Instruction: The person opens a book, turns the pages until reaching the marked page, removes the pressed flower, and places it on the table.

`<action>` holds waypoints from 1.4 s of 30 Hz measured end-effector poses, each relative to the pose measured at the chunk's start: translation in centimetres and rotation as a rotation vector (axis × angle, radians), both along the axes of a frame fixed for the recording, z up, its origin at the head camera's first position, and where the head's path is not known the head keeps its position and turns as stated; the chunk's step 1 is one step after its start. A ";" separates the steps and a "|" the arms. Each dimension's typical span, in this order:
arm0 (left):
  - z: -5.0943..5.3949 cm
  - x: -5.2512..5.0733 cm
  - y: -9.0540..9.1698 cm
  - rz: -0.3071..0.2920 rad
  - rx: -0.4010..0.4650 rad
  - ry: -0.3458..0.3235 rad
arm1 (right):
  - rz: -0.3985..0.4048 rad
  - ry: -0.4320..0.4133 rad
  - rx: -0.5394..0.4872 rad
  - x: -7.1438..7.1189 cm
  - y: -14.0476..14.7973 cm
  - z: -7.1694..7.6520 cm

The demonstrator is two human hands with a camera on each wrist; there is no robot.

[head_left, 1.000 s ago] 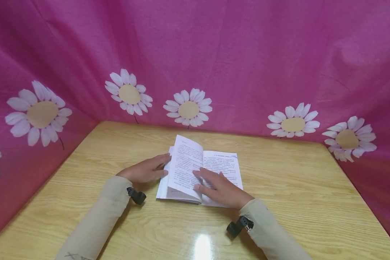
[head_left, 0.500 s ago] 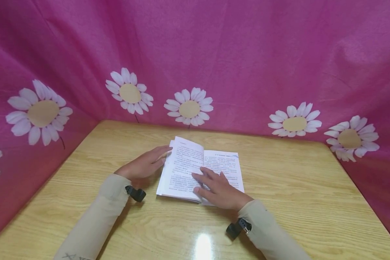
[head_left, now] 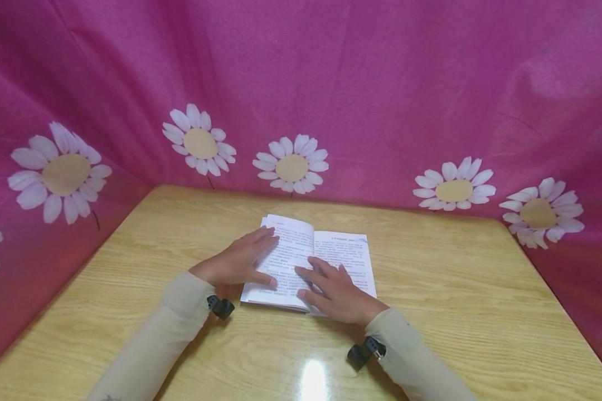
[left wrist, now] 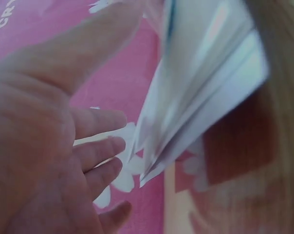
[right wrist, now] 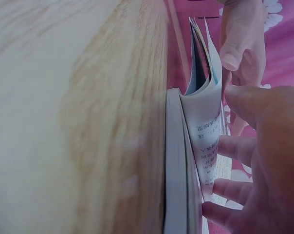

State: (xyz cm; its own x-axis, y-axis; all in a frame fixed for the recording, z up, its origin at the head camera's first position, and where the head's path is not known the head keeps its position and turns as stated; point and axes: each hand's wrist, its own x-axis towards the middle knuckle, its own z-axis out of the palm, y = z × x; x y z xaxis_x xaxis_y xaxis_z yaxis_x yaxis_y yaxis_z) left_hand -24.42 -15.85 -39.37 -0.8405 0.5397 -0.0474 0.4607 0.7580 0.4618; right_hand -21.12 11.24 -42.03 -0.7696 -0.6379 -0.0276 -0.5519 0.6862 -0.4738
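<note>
An open book (head_left: 338,250) with printed pages lies on the wooden table. My left hand (head_left: 237,260) reaches over the outer part of its left page, fingers extended and thumb apart. In the left wrist view that hand (left wrist: 35,146) has nothing between thumb and fingers, and the book's loose page edges (left wrist: 200,83) fan out beside it. My right hand (head_left: 343,295) lies over the right page, its spread fingertips near the spine. From the right wrist, the left page (right wrist: 205,146) curves up from the thick page block (right wrist: 175,165); fingertips of the right hand (right wrist: 278,156) touch it.
Around the wooden table (head_left: 456,312) hangs a pink cloth (head_left: 361,100) printed with white daisies. A small black camera (head_left: 221,307) sits at my left wrist, another camera (head_left: 363,352) at my right.
The raised leaf has come down onto the left side. My left hand first drew back to the left edge, then moved right over the page. The right hand has hardly moved.
</note>
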 end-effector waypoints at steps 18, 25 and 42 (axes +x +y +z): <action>-1.2 0.1 0.8 0.057 -0.074 -0.125 | 0.003 0.003 -0.043 -0.2 -0.1 0.2; -1.6 0.1 0.8 0.044 -0.079 -0.119 | -0.019 -0.020 -0.119 -0.5 0.5 0.7; -2.2 0.2 0.9 0.103 -0.147 -0.121 | -0.200 -0.128 -0.048 -3.1 5.7 2.9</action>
State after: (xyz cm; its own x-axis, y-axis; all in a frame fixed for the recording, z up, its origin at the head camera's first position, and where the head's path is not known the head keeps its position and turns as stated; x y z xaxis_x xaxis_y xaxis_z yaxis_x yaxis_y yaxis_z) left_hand -24.22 -14.97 -41.57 -0.8742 0.4312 -0.2232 0.3253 0.8615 0.3899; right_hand -24.18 16.90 -39.18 -0.8729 -0.4762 -0.1059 -0.3408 0.7506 -0.5660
